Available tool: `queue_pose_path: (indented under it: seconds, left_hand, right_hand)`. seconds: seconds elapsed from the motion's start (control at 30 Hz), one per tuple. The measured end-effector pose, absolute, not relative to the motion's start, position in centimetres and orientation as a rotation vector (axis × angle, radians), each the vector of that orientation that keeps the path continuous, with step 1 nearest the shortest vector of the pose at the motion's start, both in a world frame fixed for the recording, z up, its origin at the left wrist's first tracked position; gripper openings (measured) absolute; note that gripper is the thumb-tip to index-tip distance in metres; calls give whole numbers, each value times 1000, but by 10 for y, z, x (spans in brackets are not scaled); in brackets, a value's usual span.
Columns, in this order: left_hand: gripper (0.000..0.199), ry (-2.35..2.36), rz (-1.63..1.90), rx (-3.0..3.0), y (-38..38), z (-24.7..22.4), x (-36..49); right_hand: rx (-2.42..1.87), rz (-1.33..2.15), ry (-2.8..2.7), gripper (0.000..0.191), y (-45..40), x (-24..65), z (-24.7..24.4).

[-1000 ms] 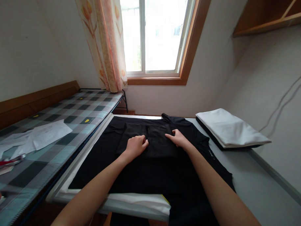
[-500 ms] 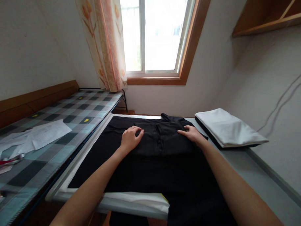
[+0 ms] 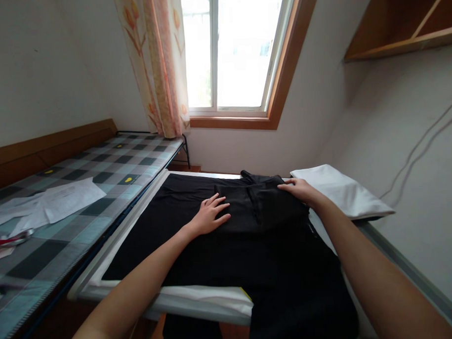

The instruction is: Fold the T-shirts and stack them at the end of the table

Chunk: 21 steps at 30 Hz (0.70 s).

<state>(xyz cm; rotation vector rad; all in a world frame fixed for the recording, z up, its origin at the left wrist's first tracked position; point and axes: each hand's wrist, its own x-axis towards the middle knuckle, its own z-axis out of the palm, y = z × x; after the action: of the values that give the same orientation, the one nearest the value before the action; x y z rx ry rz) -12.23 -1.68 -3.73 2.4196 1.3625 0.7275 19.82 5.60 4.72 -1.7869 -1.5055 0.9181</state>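
A black garment (image 3: 199, 259) lies spread over a table with a pale, white-covered edge (image 3: 201, 301), and its lower part hangs over the front. My left hand (image 3: 213, 215) rests flat on the cloth near its middle, fingers spread. At the garment's upper right, my right hand (image 3: 299, 189) has its thumb and fingers pressed together on the black cloth. Folds and a seam run between the two hands.
A folded white cloth (image 3: 334, 190) sits at the table's back right. Left of the table is a checkered bed (image 3: 81, 179) with papers (image 3: 69, 199) on it. Beyond are a curtain (image 3: 165, 68) and window; a wooden shelf (image 3: 403, 47) hangs upper right.
My left hand has moved right and slightly down, its fingers now spread flat. My right hand has shifted right, and the cloth between the hands has moved right too.
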Motion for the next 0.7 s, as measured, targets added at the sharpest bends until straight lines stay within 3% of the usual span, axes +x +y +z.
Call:
queue_pose_path:
  seconds: [0.1,0.2,0.43,0.7]
  left_hand:
    - [51,1298,1034,1981,-8,-34,-122]
    - [62,1160,1132,1439,3,-38,-123]
    - [59,1309,1225,1246,10,-50,-129]
    - [54,1405,1229,1432,12,-58,-132]
  right_hand:
    - [-1364,1105,-1696,39,40,158,72]
    - [-990,1182,-1885,44,30,122,66]
    - [-1129,566,-1977,28,38,94,-26]
    - [-1162,198,-2242,52,22,86,-44]
